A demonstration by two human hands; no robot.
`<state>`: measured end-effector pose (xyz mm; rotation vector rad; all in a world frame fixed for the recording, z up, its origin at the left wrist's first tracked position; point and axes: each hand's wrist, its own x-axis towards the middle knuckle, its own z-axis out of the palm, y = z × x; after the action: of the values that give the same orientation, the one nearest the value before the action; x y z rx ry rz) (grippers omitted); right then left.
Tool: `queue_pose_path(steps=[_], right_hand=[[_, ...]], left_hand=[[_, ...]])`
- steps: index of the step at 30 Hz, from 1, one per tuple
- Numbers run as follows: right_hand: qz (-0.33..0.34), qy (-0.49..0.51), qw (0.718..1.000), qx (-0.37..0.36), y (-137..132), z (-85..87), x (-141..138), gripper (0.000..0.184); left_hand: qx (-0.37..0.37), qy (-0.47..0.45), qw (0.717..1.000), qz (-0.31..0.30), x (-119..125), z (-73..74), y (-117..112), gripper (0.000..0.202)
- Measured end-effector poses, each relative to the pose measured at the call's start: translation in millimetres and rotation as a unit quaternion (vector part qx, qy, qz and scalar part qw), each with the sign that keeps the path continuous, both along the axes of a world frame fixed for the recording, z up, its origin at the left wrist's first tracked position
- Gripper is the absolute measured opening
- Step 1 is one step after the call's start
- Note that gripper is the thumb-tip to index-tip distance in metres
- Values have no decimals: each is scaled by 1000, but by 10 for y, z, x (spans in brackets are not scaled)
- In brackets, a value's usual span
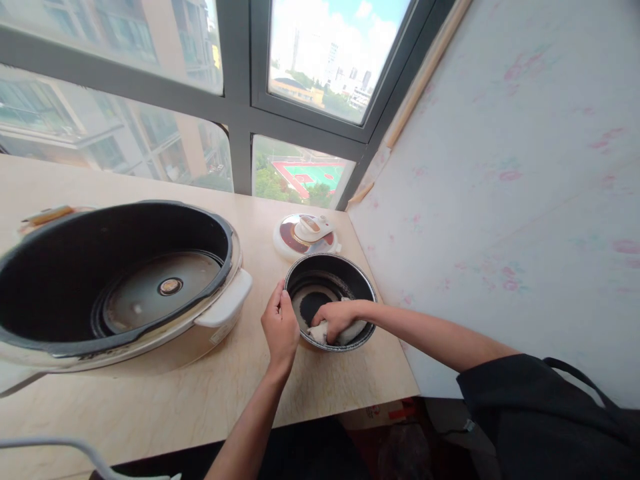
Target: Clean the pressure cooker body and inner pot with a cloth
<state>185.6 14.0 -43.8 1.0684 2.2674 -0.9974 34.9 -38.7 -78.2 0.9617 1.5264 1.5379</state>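
A black inner pot (357, 280) stands on the wooden table near its right edge. My left hand (280, 327) pinches the pot's left rim with closed fingers. My right hand (336, 317) is inside the pot, closed on a white cloth (350, 332) pressed against the near inner wall and bottom. The pot's bottom shows a pale smear around a dark patch.
A large cooker body (120, 280) with an open black cavity and white handle fills the left of the table (200, 393). A round white lid (305, 235) lies behind the pot. A window is beyond; a papered wall (500, 200) stands right. A white cord (75, 448) crosses the front edge.
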Motion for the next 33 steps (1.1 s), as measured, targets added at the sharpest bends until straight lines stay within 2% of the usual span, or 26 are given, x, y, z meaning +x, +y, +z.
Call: queue_pose_path(steps=[2,5,10,15,20,25,28,33], right_hand=[[16,-33,999,12,13,17,106,39],[34,-85,992,87,33,-34,179,48],[85,-103,959,252,82,-153,256,20],[146,-68,931,327,220,-199,256,29],[163,-31,920,356,370,-259,-57,33],[104,-15,924,367,362,-358,-359,34],[73,-3,937,340,299,-355,-370,28],[86,50,965,243,198,-220,-254,34]], left_hand=[[-1,0,1000,-3,-7,6,-3,38],[0,6,1000,-12,-28,17,-9,38],[15,18,999,-23,-49,20,-12,38],[18,23,999,-19,-45,-9,-8,40],[21,32,999,-21,-48,-20,-7,41],[22,36,999,-11,-21,-17,-32,41],[24,28,999,0,6,-23,-40,42],[25,18,999,18,24,-41,-24,41]])
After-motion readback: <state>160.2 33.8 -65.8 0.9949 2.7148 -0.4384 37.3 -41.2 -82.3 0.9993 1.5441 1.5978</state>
